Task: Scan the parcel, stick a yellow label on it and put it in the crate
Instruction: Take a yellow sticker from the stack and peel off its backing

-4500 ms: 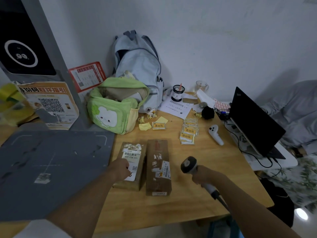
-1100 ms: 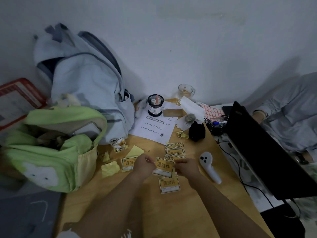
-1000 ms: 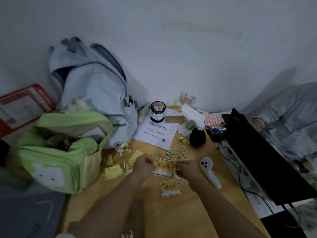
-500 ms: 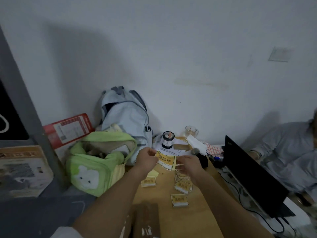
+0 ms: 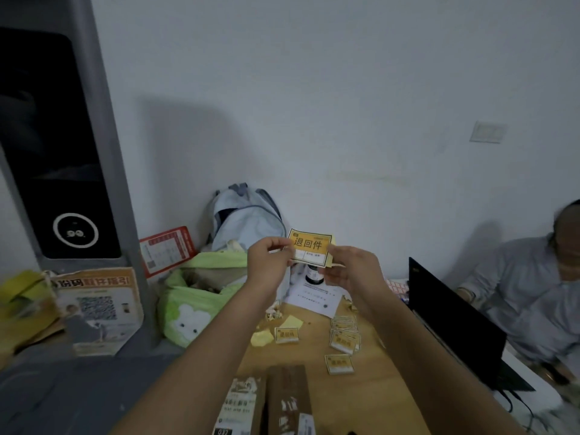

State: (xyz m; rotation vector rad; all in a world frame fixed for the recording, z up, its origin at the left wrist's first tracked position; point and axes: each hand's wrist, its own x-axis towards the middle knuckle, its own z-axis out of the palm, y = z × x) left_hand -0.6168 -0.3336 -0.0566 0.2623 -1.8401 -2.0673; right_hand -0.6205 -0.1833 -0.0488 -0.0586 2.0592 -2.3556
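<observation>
left hand (image 5: pixel 272 262): raised in front of the wall, fingers pinched on the left edge of the yellow label (image 5: pixel 310 251)
right hand (image 5: pixel 351 270): pinched on the label's right lower corner; a paler yellow strip shows behind that edge, probably the backing sheet
label: held up off the table, printed face to camera, stretched between both hands; looks like the grip for peeling the backing, one hand per layer. Can't tell how far it is peeled
why up high: my guess, brought near the eyes to find the peel edge in dim light
step: scanning seems done or skipped, no scanner in view; label not yet on a parcel
parcels: two brown boxes at bottom edge, side by side and touching, left parcel (image 5: pixel 240 406) with a white shipping slip, right parcel (image 5: pixel 290 400) darker with tape bits. Both lie below the hands, well apart from the label. Which one gets it, can't tell
spare labels (image 5: pixel 343 339): loose pile on the wooden table (image 5: pixel 370 400), one single label (image 5: pixel 339 364) nearer the parcels, another (image 5: pixel 286 335) to the left beside crumpled yellow scraps (image 5: pixel 262 337), likely old backings
behind hands: white paper sheet (image 5: pixel 314 298), small dark jar (image 5: pixel 314 274) partly hidden by the label
farther left: green bag (image 5: pixel 194 302), pale blue backpack (image 5: pixel 248 218), grey kiosk (image 5: pixel 59 146) with a QR poster (image 5: pixel 97 306)
right: black laptop (image 5: pixel 455 318), open; a seated person's grey sleeve (image 5: pixel 518 296) beyond it
crate: not in view
risk: sticky face folding on itself once freed; keep it taut
</observation>
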